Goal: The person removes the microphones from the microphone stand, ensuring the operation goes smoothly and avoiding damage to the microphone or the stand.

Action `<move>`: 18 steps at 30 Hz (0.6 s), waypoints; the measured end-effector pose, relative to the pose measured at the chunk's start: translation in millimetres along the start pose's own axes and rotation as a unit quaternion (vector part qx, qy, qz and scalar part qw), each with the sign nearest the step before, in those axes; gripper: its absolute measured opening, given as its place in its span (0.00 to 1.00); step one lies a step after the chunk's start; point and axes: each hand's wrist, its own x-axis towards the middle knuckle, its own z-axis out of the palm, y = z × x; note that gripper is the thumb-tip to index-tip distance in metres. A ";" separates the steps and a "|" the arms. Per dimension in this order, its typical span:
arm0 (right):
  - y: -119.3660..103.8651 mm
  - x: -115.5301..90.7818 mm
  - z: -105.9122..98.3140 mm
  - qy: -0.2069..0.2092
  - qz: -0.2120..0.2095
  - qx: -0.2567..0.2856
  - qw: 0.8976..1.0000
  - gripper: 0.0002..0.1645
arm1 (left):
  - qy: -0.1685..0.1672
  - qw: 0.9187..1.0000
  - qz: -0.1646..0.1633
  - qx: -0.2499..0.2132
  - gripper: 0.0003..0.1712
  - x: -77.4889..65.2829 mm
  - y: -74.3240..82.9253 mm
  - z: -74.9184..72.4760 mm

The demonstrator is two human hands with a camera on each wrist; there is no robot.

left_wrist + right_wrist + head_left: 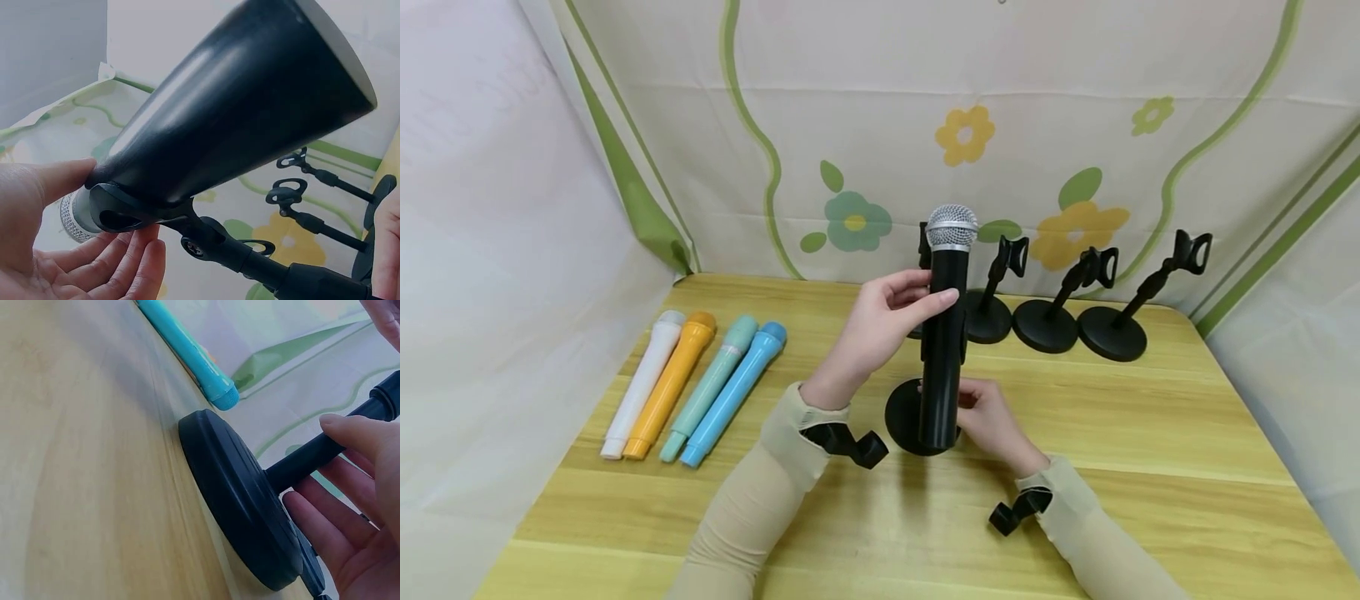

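Observation:
A black microphone (943, 358) with a silver mesh head (952, 227) sits in the clip (119, 209) of a black desk microphone stand, tilted with its head up and away. My left hand (880, 321) holds the microphone's upper part, thumb on the body near the clip and fingers curved behind and beneath. Lower down, my right hand (992, 421) grips the stem (306, 459) of that stand between thumb and fingers, just above its round base (231, 494). The base's underside is close against the table, and the microphone hides part of the base from above.
White (643, 387), orange (670, 387), mint green (709, 392) and blue (733, 396) microphones lie side by side on the table's left. Several more black stands (1112, 333) line the back edge, one mostly behind the held microphone. A flowered cloth (865, 125) hangs behind.

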 end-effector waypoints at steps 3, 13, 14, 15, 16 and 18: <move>0.2 -0.4 0.4 0.005 0.005 0.000 1.000 0.11 | -0.001 1.000 0.004 -0.001 0.25 1.1 -2.0 -0.3; -0.1 2.9 5.0 0.002 -0.029 -0.024 0.999 0.12 | -0.006 1.000 -0.002 -0.010 0.25 1.7 -1.6 -0.8; -0.1 2.9 5.2 0.002 -0.030 -0.026 0.999 0.12 | -0.007 1.000 -0.002 -0.011 0.25 1.9 -1.5 -0.8; -0.3 2.9 5.3 0.002 -0.029 -0.027 0.999 0.12 | -0.008 1.000 -0.002 -0.012 0.25 2.0 -1.2 -0.8; -0.6 2.9 5.4 0.001 -0.027 -0.027 0.999 0.11 | -0.009 1.000 -0.002 -0.013 0.25 2.2 -0.9 -0.7; -1.1 3.0 5.3 -0.001 -0.023 -0.028 0.999 0.11 | -0.007 1.000 0.000 -0.014 0.25 2.6 0.0 -0.5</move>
